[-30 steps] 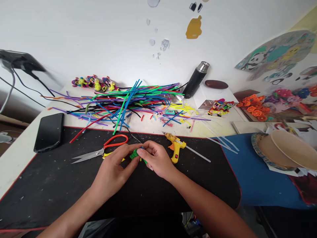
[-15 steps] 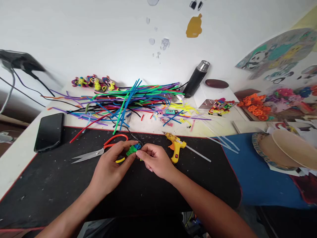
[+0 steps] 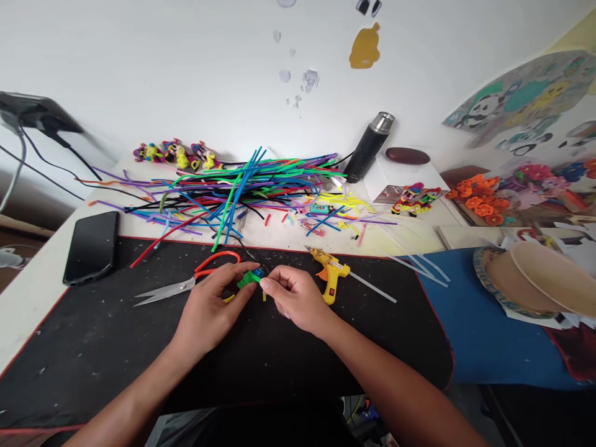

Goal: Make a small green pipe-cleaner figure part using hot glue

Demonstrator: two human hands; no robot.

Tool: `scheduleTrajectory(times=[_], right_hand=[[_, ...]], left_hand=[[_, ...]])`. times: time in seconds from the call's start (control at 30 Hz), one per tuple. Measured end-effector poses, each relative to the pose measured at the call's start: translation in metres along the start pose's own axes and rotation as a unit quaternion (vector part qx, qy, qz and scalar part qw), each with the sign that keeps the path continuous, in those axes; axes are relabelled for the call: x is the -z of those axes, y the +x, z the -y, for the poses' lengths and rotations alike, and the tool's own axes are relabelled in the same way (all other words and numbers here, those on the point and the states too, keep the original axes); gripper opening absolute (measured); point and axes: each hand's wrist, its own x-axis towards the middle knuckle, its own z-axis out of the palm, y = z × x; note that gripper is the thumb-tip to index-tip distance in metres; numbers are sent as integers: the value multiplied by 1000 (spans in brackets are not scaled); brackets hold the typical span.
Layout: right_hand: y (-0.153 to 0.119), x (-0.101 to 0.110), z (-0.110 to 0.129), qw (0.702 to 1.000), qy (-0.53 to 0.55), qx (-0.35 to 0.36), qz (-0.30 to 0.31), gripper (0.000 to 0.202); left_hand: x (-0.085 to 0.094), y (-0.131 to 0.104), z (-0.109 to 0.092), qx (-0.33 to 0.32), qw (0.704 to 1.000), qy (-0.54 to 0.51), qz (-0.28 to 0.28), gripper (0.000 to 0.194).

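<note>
Between my two hands is a small green and blue pipe-cleaner piece (image 3: 248, 279). My left hand (image 3: 215, 304) pinches it between thumb and fingers from the left. From the right, my right hand (image 3: 294, 298) grips its green end between thumb and forefinger. Red-handled scissors (image 3: 174, 288) lie on the black mat, their blades pointing left and part of the handle hidden behind my left hand. A short yellow piece (image 3: 264, 297) shows below the work, between the hands. Just right of my right hand rests a yellow glue gun (image 3: 331, 273) with a clear stick in its back.
A heap of coloured pipe cleaners (image 3: 261, 183) spreads along the back. A phone (image 3: 92, 247) lies at left. Behind stand a black thermos (image 3: 367, 149) and a white box (image 3: 400, 177). Finished figures (image 3: 179, 155) sit at back left, a round container (image 3: 516, 285) at right.
My right hand has shifted slightly right, drawing a green end out from the piece. More of the yellow piece beneath shows. My left hand keeps its pinch.
</note>
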Motion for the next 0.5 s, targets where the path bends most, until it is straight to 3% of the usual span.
scheduleTrajectory(times=[0.17, 0.27, 0.4, 0.5], right_hand=[[1, 1, 0, 1000, 24, -7, 1, 50], [1, 2, -1, 999, 33, -8, 1, 49], [1, 2, -2, 999, 36, 0, -4, 48], [1, 3, -1, 999, 32, 4, -2, 47]], left_hand=[[-2, 2, 1, 4, 1000, -8, 5, 35], [-3, 5, 0, 52, 995, -84, 16, 39], [-4, 8, -3, 133, 957, -252, 58, 44], [-5, 8, -8, 162, 928, -330, 55, 43]])
